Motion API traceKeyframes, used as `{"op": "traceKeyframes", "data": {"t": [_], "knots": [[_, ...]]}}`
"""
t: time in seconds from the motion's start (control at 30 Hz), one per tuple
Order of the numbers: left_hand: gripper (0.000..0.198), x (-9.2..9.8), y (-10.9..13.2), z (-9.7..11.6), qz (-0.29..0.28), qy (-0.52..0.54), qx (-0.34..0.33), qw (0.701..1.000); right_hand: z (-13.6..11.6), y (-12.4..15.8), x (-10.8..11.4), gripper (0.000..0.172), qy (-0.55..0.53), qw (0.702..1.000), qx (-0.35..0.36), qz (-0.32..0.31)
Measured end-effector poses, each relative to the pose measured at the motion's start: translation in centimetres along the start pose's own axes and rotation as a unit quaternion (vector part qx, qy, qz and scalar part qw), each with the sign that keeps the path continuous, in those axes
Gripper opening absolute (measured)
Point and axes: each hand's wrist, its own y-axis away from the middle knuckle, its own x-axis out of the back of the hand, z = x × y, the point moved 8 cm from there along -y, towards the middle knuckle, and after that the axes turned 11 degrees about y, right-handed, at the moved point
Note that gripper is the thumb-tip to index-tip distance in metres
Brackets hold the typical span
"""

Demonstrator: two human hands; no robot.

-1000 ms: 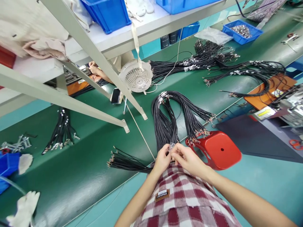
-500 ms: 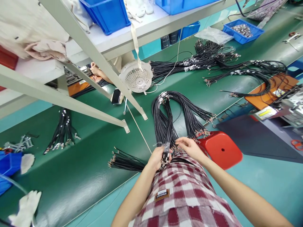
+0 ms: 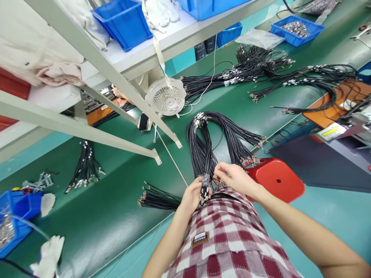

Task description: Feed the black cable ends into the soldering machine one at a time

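My left hand (image 3: 192, 195) is wrapped around one end of a bundle of black cables (image 3: 207, 160), close to my checked apron. A clear plastic wrap (image 3: 205, 179) circles that bundle just above its metal-tipped ends. To its right, my right hand (image 3: 233, 177) has its fingers curled together beside the wrapped part; what they pinch, if anything, cannot be made out. Looped black cables (image 3: 223, 119) lie on the green table beyond, their bare copper-coloured ends toward the right. Another cable bunch (image 3: 160, 197) sticks out to the left of my left hand.
A red stool (image 3: 276, 180) stands at the right by the table edge. Metal shelf legs (image 3: 133, 141) come down on the green table (image 3: 116, 208). Farther back are a white fan (image 3: 166, 96), more cable heaps (image 3: 240, 75) and a blue bin of metal parts (image 3: 297, 31). Another person's hand (image 3: 117, 92) shows behind the shelf.
My right hand has curled its fingers more and shifted slightly up beside the wrap. The plastic now lies closer around the bundle. My left hand keeps its hold; the view has shifted slightly.
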Motion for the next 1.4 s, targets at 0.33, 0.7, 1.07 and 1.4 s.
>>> {"op": "traceKeyframes", "data": {"t": [0.33,0.7,1.07,1.4], "knots": [[0.063,-0.5,0.2,-0.1,0.023,-0.034,-0.045,0.998,-1.8,0.5,-1.6,0.018,0.133,0.989,0.022,-0.064],[0.058,0.6,-0.9,-0.6,0.076,-0.075,0.010,0.994,1.8,-0.8,0.2,0.023,-0.054,0.994,-0.042,0.083],[0.069,0.4,-1.3,-1.5,0.031,-0.082,0.130,0.988,1.2,-3.8,-8.1,0.026,-0.151,0.974,0.023,-0.170],[0.044,0.0,0.4,0.5,0.054,-0.112,-0.018,0.992,-3.8,2.3,5.4,0.020,0.073,0.970,0.083,-0.217]]}}
